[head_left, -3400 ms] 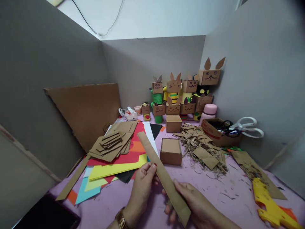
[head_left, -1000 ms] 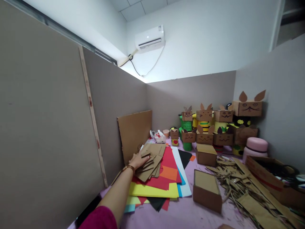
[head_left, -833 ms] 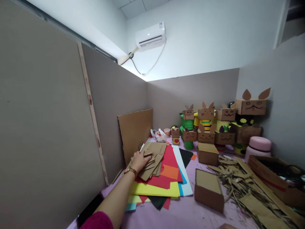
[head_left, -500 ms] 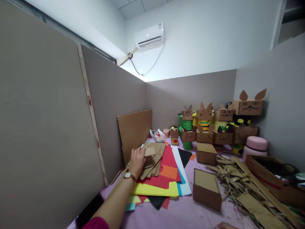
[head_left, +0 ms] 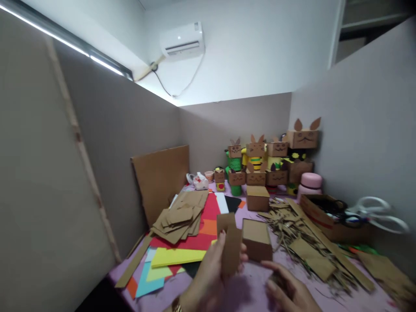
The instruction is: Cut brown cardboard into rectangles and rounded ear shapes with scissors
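My left hand (head_left: 211,264) grips cardboard pieces (head_left: 232,247) upright, thumb in front and fingers behind. Two pieces seem to overlap there, one smaller at the upper left. At the lower right, my right hand (head_left: 287,288) is near them, with thumb and index finger curved and apart. It is slightly blurred, and I make out no object in it. Just beyond the hands sits a small open-looking cardboard box (head_left: 256,238). A pile of flat cardboard pieces (head_left: 178,216) lies to the left on coloured sheets (head_left: 178,256).
Cardboard animal figures (head_left: 256,162) stand stacked at the back beside a closed box (head_left: 257,199). On the right are cardboard scraps (head_left: 286,229), a pink flask (head_left: 310,184) and a box of tools (head_left: 334,225). A large cardboard panel (head_left: 162,182) leans at left.
My left hand has come from the cardboard pile toward the middle front, now carrying cardboard. More of my right hand has come into view. The camera has turned right.
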